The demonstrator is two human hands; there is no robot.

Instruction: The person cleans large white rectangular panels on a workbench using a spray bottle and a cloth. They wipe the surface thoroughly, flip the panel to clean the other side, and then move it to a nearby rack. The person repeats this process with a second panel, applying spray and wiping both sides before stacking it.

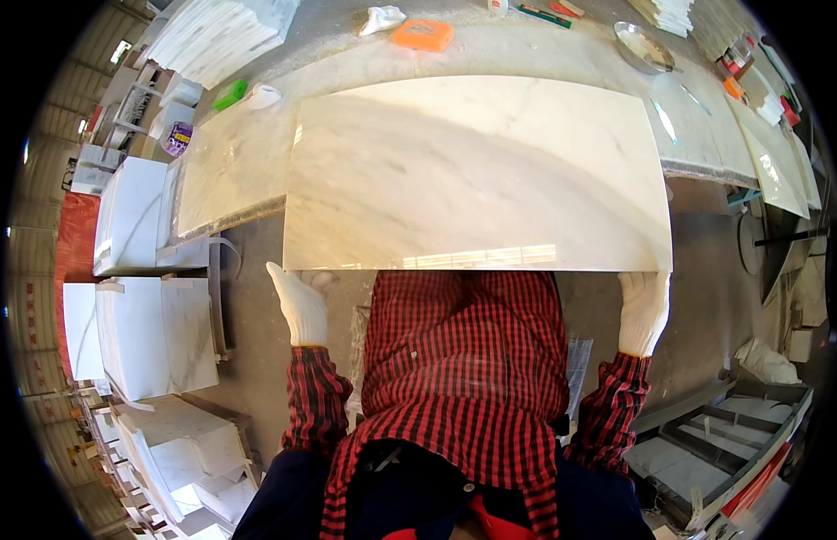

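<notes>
The slab point(472, 180) stretches over the tabletop point(234, 166), its near side jutting past the front edge — likely for reaching beneath. The left hand point(301, 310), thumb raised, and right hand point(644, 313) meet its near corners — grips partly hidden, closure I cannot tell.

slab point(477, 175) lies across near edge of workbench point(535, 61), jutting past it. left hand point(301, 308) at slab's near left corner, right hand point(643, 315) at near right corner. tile stack point(222, 34) toward workbench's far left corner; box point(423, 36) behind slab, left of bowl point(645, 48), itself toward far right corner.
</notes>
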